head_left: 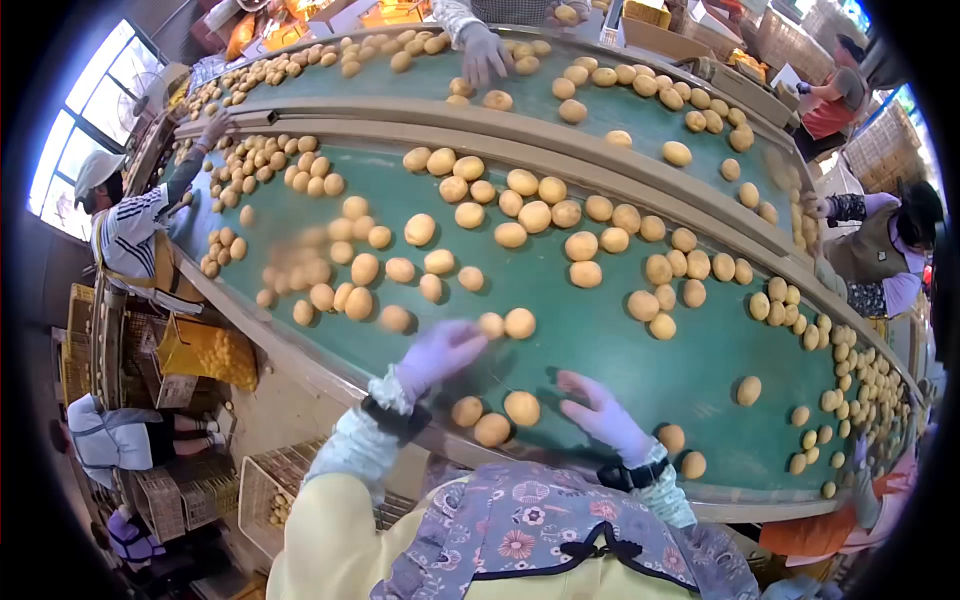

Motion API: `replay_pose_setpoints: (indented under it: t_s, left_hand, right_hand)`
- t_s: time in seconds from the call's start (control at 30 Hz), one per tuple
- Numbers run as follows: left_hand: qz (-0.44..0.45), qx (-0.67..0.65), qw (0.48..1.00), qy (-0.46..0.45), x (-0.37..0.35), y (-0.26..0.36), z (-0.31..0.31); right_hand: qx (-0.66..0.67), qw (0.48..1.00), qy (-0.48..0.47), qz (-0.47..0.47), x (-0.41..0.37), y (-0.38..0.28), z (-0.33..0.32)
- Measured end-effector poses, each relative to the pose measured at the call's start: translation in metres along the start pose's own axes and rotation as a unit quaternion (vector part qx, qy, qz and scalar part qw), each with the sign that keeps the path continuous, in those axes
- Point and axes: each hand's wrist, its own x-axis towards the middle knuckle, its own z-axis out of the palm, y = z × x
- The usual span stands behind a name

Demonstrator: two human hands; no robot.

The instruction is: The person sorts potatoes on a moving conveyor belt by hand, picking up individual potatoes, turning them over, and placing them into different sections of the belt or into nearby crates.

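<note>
Both my hands wear pale purple gloves, with dark bands at the wrists. My left hand (442, 355) reaches over the green conveyor belt (590, 340), fingers stretched out, their tips right at a potato (491, 325). Beside that one lies another potato (519, 323). My right hand (608, 417) hovers over the belt's near side with thumb and fingers apart and nothing in it. Between my hands and the near edge sits a small group of potatoes (491, 430). A single potato (671, 437) lies just right of my right hand.
A raised metal divider (500, 128) separates this belt from a second one, where a co-worker's gloved hand (484, 55) reaches among potatoes. Another worker (140, 230) stands at the left end. Clustered potatoes (870, 385) line the right. Baskets (262, 500) stand on the floor at lower left.
</note>
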Motion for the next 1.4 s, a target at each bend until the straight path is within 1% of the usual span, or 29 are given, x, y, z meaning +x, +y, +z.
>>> replay_pose_setpoints:
  t_s: [0.03,0.07,0.17,0.23,0.27,0.3,0.33,0.4,0.43,0.5,0.57,0.63,0.7,0.73,0.8,0.83,0.87,0.93,0.97,1.0,1.03,1.07,1.1,1.13,1.17,1.23,1.3,1.37,1.4]
  left_hand:
    - [0.156,0.075,0.98,0.095,0.034,-0.011,-0.006]
    - [0.305,0.149,0.922,0.188,0.068,-0.021,-0.011]
    - [0.31,0.187,0.895,0.262,0.14,0.039,-0.041]
    - [0.303,0.221,0.876,0.304,0.22,0.026,-0.047]
    - [0.184,0.252,0.917,0.25,0.248,0.024,-0.048]
    - [0.081,0.332,0.925,0.164,0.252,0.035,-0.049]
    - [0.054,0.383,0.909,0.155,0.251,0.038,-0.036]
    - [0.096,0.397,0.902,0.138,0.238,0.045,-0.029]
    - [0.121,0.424,0.892,0.1,0.222,0.053,-0.034]
    - [0.275,0.436,0.853,0.073,0.193,0.0,0.007]
    - [0.346,0.43,0.834,0.023,0.137,-0.038,0.015]
    - [0.456,0.401,0.795,0.011,0.099,-0.078,0.021]
    - [0.457,0.21,0.864,-0.01,0.049,-0.092,0.002]
    - [0.454,0.236,0.858,0.048,0.033,-0.096,-0.011]
    - [0.355,0.21,0.907,0.089,0.021,-0.12,-0.052]
    - [0.315,0.189,0.919,0.141,0.036,-0.168,-0.062]
    - [0.337,0.294,0.886,0.125,0.033,-0.177,-0.095]
    - [0.288,0.419,0.852,0.125,0.033,-0.19,-0.154]
    - [0.233,0.475,0.835,0.152,0.039,-0.207,-0.184]
    - [0.262,0.417,0.837,0.241,0.04,-0.21,-0.209]
    - [0.225,0.425,0.846,0.229,0.055,-0.23,-0.244]
    - [0.179,0.435,0.822,0.32,0.083,-0.277,-0.286]
    - [0.193,0.482,0.788,0.331,0.086,-0.269,-0.321]
    - [0.105,0.517,0.779,0.339,0.101,-0.274,-0.346]
    - [0.052,0.464,0.812,0.349,0.12,-0.286,-0.371]
    - [0.144,0.436,0.803,0.38,0.139,-0.229,-0.366]
    - [0.27,0.356,0.827,0.34,0.158,-0.164,-0.334]
    - [0.313,0.371,0.82,0.302,0.206,-0.147,-0.3]
    - [0.223,0.446,0.831,0.247,0.213,-0.123,-0.285]
  right_hand:
    - [0.02,0.998,0.051,0.028,-0.009,0.002,-0.004]
    - [0.017,0.998,0.049,0.027,-0.017,0.005,-0.006]
    - [0.009,0.993,0.118,0.029,-0.041,0.014,-0.014]
    - [-0.007,0.976,0.212,0.049,-0.049,0.014,-0.018]
    - [-0.006,0.959,0.28,0.045,-0.052,0.008,-0.016]
    - [-0.004,0.936,0.349,0.041,-0.054,-0.003,-0.013]
    - [-0.04,0.911,0.408,0.034,-0.054,-0.017,-0.012]
    - [-0.177,0.845,0.505,0.018,-0.057,0.016,-0.03]
    - [-0.173,0.844,0.508,0.021,-0.061,0.053,-0.041]
    - [-0.338,0.81,0.475,0.059,-0.066,0.103,-0.045]
    - [-0.389,0.794,0.461,0.069,-0.039,0.081,-0.009]
    - [-0.127,0.879,0.46,0.021,0.008,0.048,0.033]
    - [-0.123,0.922,0.367,0.03,0.059,0.005,0.077]
    - [-0.162,0.934,0.317,0.004,0.083,-0.006,0.097]
    - [-0.223,0.945,0.229,-0.067,0.124,-0.009,0.132]
    - [-0.242,0.944,0.193,-0.113,0.141,-0.01,0.147]
    - [-0.239,0.944,0.201,-0.109,0.153,-0.021,0.159]
    - [-0.149,0.986,0.012,-0.069,0.168,-0.049,0.172]
    - [-0.148,0.987,0.018,-0.068,0.169,-0.055,0.175]
    - [-0.141,0.988,0.008,-0.065,0.169,-0.061,0.179]
    - [-0.135,0.989,-0.002,-0.062,0.168,-0.068,0.182]
    - [-0.133,0.99,0.027,-0.032,0.163,-0.083,0.182]
    - [-0.133,0.99,0.033,-0.03,0.157,-0.079,0.179]
    - [-0.136,0.986,0.088,-0.035,0.149,-0.071,0.172]
    - [-0.139,0.979,0.144,-0.039,0.139,-0.062,0.165]
    - [-0.109,0.972,0.204,-0.032,0.122,-0.043,0.155]
    - [0.032,0.956,0.29,0.017,0.112,-0.038,0.154]
    - [0.042,0.944,0.325,0.029,0.112,-0.026,0.165]
    - [-0.002,0.948,0.318,0.014,0.113,-0.022,0.173]
